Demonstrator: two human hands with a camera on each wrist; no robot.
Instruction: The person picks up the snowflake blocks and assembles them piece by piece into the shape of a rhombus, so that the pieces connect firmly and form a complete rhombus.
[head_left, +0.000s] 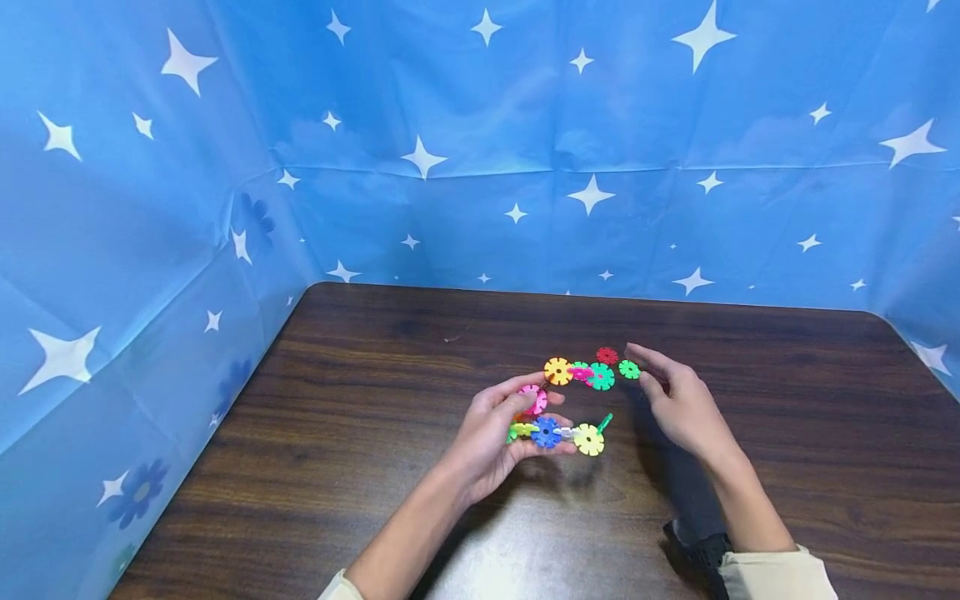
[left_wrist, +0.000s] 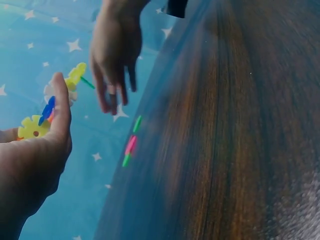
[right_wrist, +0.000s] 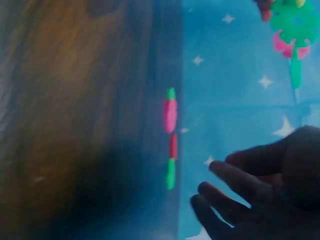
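My left hand (head_left: 487, 433) grips a curved chain of slotted flower-shaped plastic discs, its thumb over a pink disc (head_left: 536, 402). The upper arm of the chain runs from an orange-yellow disc (head_left: 558, 372) to a green disc (head_left: 601, 377). Along the lower arm, a blue disc (head_left: 546, 432) leads to a pale yellow disc (head_left: 590, 440) with a green disc (head_left: 605, 423) edge-on at its tip. To the right, my right hand (head_left: 686, 408) hovers with fingers apart and nothing between them, its fingertips close to a loose green disc (head_left: 629, 369).
A loose red disc (head_left: 607, 356) lies beside the loose green one on the dark wooden table (head_left: 360, 400). More loose discs, including a pink one (right_wrist: 170, 116), lie partly behind the chain. A blue star-patterned cloth (head_left: 480, 100) hangs behind the table and at its sides.
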